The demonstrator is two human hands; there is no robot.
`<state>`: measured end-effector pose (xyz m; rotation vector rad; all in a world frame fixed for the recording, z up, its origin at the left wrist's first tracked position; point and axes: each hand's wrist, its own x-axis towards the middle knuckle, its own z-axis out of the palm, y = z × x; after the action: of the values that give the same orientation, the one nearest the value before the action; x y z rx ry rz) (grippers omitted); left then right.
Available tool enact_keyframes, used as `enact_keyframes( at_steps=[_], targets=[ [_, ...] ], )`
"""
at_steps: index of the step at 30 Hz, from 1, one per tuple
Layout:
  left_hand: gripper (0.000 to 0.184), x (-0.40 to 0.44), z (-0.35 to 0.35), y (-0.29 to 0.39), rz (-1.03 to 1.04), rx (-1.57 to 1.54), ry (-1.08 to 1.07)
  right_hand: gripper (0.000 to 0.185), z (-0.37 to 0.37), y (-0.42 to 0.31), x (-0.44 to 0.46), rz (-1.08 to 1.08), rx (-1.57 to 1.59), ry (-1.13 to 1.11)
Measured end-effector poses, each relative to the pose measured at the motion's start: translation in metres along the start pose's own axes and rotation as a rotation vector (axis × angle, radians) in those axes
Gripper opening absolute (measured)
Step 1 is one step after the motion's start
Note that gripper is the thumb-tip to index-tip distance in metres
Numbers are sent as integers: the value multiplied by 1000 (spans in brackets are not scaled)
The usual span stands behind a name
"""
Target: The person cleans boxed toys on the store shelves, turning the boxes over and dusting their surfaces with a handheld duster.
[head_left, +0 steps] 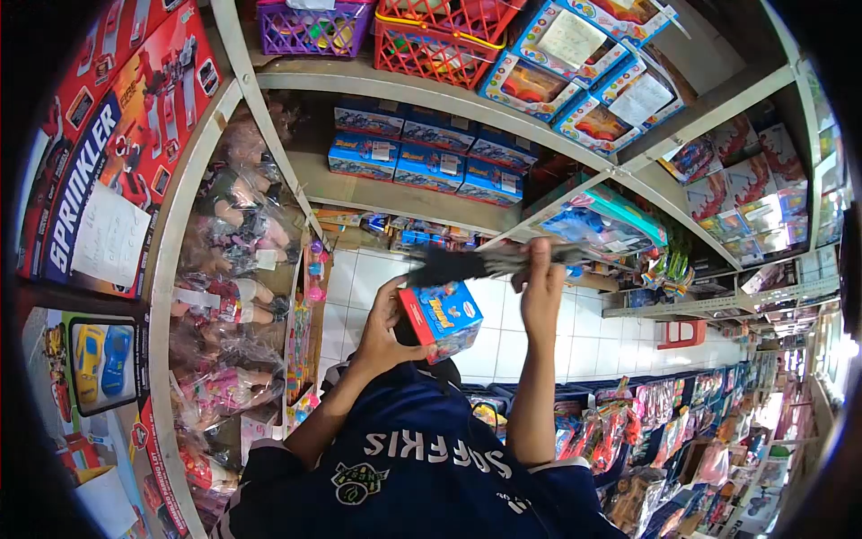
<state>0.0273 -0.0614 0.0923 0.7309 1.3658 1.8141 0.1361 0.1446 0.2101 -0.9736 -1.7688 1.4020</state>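
My left hand is closed around the side of a small blue and red toy box, held tilted in front of my chest. My right hand grips the handle of a dark, shaggy duster, which is smeared by motion. The duster's head extends leftward over the top edge of the box; whether it touches the box I cannot tell.
Blue toy boxes stand stacked on the shelf ahead. Wrapped dolls fill the left rack. Above are a purple basket and a red basket. A red stool stands on the white tiled floor.
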Motion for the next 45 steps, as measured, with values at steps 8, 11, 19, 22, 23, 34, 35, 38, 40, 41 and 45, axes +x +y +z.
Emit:
enact_keyframes(
  at_steps=[8, 11, 19, 22, 23, 34, 35, 38, 40, 41, 45],
  targets=[
    [100, 9, -11, 8, -212, -231, 18, 38, -47, 9, 3, 228, 453, 68],
    [99, 13, -11, -3, -135, -276, -4, 36, -48, 14, 5, 204, 569, 107],
    [97, 21, -7, -7, -105, -364, -45, 37, -46, 20, 5, 246, 629, 66],
    [99, 22, -7, -6, -57, -345, 23, 39, -43, 21, 6, 275, 627, 79],
    [99, 24, -6, -9, -50, -361, 47, 39, -41, 22, 9, 314, 591, 175],
    [67, 39, -11, -11, -86, -499, 383, 49, -63, 36, 2, 228, 621, 204],
    [67, 43, -18, -19, -77, -497, 369, 50, -61, 41, 2, 265, 702, 255],
    [64, 55, -36, -41, -148, -517, 396, 54, -45, 85, -8, 318, 712, 151],
    [63, 61, -31, -34, -153, -518, 342, 53, -19, 105, -20, 397, 633, 221],
    [62, 65, -29, -31, -157, -521, 296, 51, -7, 102, -24, 456, 616, 238],
    [61, 80, -21, 2, -240, -213, 205, 41, 19, 132, -24, 218, 485, 469]
  ],
)
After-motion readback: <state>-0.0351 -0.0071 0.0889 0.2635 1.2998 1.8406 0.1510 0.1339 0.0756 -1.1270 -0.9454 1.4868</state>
